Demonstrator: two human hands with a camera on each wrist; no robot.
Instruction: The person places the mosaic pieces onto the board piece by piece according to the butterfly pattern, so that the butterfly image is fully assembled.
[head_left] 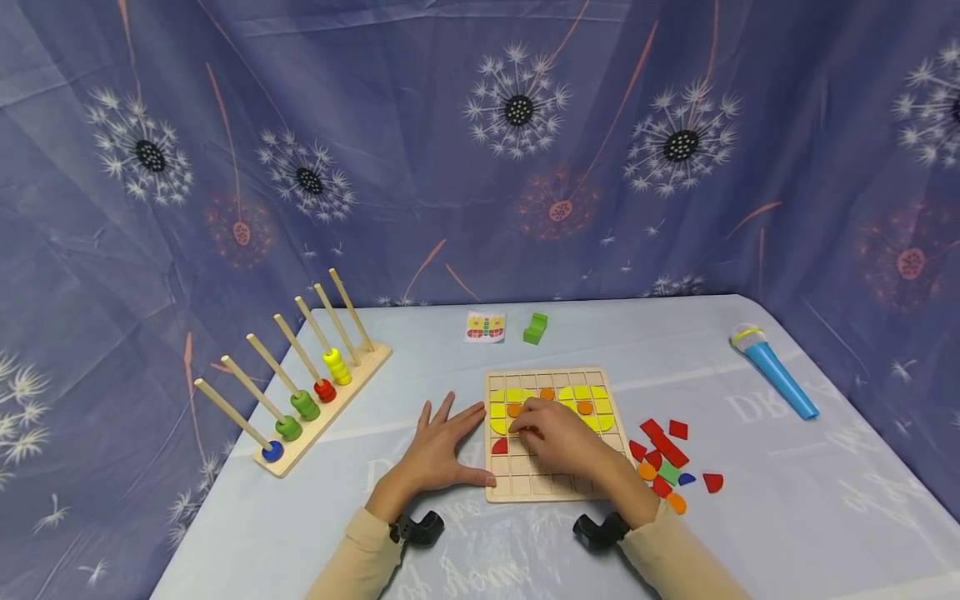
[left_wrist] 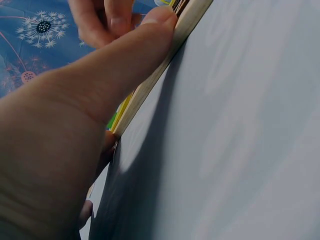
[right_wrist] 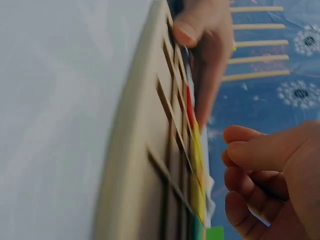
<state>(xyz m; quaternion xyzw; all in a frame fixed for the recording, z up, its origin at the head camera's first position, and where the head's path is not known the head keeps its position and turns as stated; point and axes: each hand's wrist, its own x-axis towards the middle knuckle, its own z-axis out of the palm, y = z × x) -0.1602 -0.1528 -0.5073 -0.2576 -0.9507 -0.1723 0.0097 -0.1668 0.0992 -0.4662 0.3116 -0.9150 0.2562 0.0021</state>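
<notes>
Dandelion-printed blue-violet cloth (head_left: 405,167) hangs behind a pale surface (head_left: 420,354), where a squarish wooden board (head_left: 517,489) lies at front centre. Its light wood is scored into a grid; glossy yellow tiles (head_left: 607,422), some with rounded corners, form two clusters across the upper rows, with small orange discs (head_left: 547,393) between and inside them, and one red quarter-round (head_left: 500,447) below the left cluster. The left hand (head_left: 438,450) spreads straight fingers against the board's left edge. The right hand (head_left: 562,435) hovers over it, fingers curled; I cannot tell whether they grip a piece.
</notes>
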